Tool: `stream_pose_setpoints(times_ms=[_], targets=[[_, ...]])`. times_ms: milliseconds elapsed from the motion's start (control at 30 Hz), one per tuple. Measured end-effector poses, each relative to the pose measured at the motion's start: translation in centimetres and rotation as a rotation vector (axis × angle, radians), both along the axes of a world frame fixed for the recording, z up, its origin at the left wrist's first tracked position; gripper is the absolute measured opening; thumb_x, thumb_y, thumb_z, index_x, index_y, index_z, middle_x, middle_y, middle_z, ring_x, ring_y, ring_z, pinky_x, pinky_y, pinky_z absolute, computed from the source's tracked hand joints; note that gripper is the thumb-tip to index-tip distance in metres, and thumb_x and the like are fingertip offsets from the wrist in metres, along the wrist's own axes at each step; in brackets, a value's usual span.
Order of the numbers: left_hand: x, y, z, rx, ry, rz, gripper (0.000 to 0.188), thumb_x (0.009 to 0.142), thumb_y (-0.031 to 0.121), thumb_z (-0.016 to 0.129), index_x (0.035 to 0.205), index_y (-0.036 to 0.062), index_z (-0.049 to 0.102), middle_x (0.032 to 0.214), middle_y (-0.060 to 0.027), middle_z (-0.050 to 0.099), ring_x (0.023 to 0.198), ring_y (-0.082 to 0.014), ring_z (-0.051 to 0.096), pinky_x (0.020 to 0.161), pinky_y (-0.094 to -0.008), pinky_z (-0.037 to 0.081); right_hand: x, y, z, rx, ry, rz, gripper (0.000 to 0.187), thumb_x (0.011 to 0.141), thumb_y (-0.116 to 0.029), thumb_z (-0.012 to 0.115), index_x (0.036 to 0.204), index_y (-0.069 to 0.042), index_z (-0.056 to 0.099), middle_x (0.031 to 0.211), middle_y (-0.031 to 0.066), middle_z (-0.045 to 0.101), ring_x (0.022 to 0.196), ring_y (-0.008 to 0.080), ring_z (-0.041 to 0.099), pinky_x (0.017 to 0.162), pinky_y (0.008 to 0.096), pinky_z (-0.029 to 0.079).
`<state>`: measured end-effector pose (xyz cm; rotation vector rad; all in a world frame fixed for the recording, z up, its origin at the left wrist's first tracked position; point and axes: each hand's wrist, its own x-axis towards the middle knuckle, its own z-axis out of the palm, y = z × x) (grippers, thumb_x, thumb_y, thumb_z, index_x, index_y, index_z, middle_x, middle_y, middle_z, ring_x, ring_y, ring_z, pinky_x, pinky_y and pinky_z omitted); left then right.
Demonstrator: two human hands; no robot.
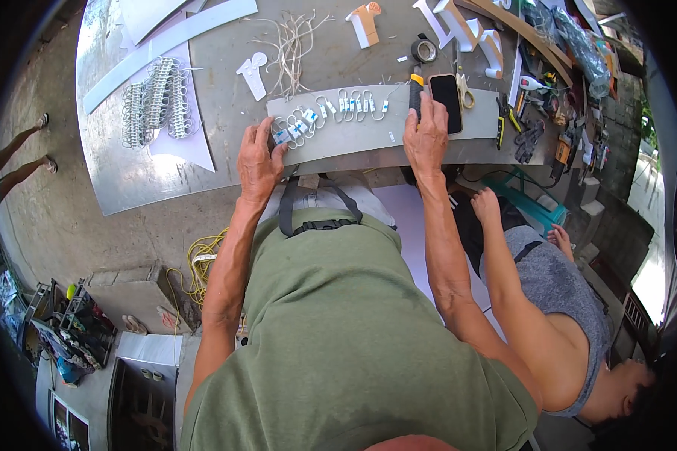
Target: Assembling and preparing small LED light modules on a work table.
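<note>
My left hand is at the near left end of a grey strip, its thumb and fingers closed on the end of a string of small white modules. The modules have blue patches and looping wires, and they run rightward along the strip. My right hand lies with fingers stretched out over the strip's right part. Its fingertips are beside a yellow-and-black cutter, which they partly cover. A black phone lies just right of those fingers.
Wire coils with modules, loose white wires, white letter shapes, black tape, scissors and pliers lie on the metal table. Another person sits close at my right. Yellow cord lies at left.
</note>
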<state>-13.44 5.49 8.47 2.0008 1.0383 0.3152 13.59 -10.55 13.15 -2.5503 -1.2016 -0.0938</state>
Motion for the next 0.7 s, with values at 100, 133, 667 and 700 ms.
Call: stream_pose_setpoints(times_ms=[100, 133, 667, 700], targets=[[0.8, -0.1, 0.3, -0.001, 0.024, 0.030, 0.055, 0.077, 0.007, 0.077, 0.129, 0.0050, 0.059, 0.102, -0.0145, 0.059, 0.091, -0.0310, 0.061, 0.079, -0.0405, 0.050, -1.6, -0.1, -0.4, 0.031, 0.286, 0.076, 0.034, 0.088, -0.007, 0.065, 0.122, 0.000, 0.062, 0.104, 0.0172, 0.061, 0.097, 0.0373, 0.063, 0.084, 0.0449, 0.051], [1.0, 0.0, 0.4, -0.027, 0.044, 0.052, 0.054, 0.076, 0.009, 0.079, 0.127, 0.0052, 0.061, 0.101, -0.0139, 0.059, 0.091, -0.0300, 0.061, 0.078, -0.0401, 0.050, -2.1, -0.2, -0.8, 0.032, 0.386, 0.146, 0.031, 0.089, -0.008, 0.065, 0.119, -0.001, 0.063, 0.103, 0.0168, 0.062, 0.093, 0.0376, 0.064, 0.081, 0.0446, 0.053], [6.6, -2.1, 0.5, 0.417, 0.152, -0.018, 0.051, 0.073, 0.017, 0.081, 0.121, 0.0105, 0.065, 0.115, -0.0079, 0.062, 0.112, -0.0304, 0.053, 0.093, -0.0461, 0.041, -3.5, 8.2, -4.8, 0.076, 0.256, 0.734, 0.019, 0.085, -0.013, 0.066, 0.102, -0.004, 0.063, 0.099, 0.0137, 0.059, 0.095, 0.0315, 0.063, 0.074, 0.0428, 0.054], [6.9, -2.0, 0.2, 0.429, 0.156, -0.002, 0.046, 0.072, 0.016, 0.081, 0.116, 0.0108, 0.068, 0.114, -0.0088, 0.064, 0.109, -0.0310, 0.056, 0.092, -0.0445, 0.043, -3.5, 8.8, -5.5, 0.073, 0.192, 0.823, 0.020, 0.083, -0.014, 0.065, 0.100, -0.004, 0.063, 0.100, 0.0135, 0.059, 0.096, 0.0306, 0.062, 0.075, 0.0424, 0.053]])
